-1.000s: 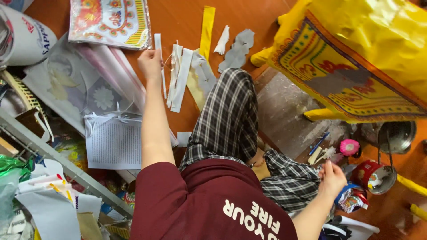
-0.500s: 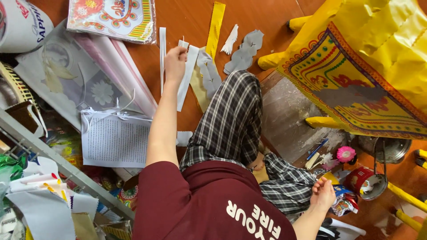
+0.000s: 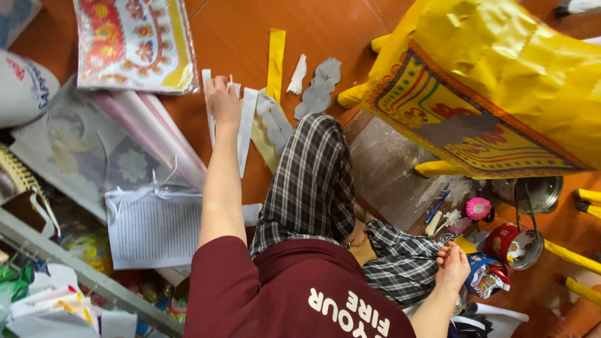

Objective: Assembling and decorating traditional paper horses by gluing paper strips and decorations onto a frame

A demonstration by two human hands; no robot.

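Note:
My left hand (image 3: 222,100) reaches forward to several white paper strips (image 3: 246,128) lying on the red-brown floor, and its fingers close on the strips' far ends. A yellow strip (image 3: 275,62) and grey cut-out shapes (image 3: 318,91) lie just beyond. My right hand (image 3: 452,263) rests low at the right beside my plaid-trousered knee (image 3: 400,263); its fingers are loosely apart and hold nothing. It is close to a colourful tin (image 3: 485,275).
A large yellow decorated paper object (image 3: 501,94) fills the upper right. A patterned sheet (image 3: 131,44), pink rolled paper (image 3: 156,134) and a lined white sheet (image 3: 153,228) lie at the left. A red tin (image 3: 516,244), a metal bowl (image 3: 538,194) and a metal bar (image 3: 81,269) are nearby.
My left hand has shifted across the white strips and now grips their far ends. My right hand has dropped slightly towards my knee.

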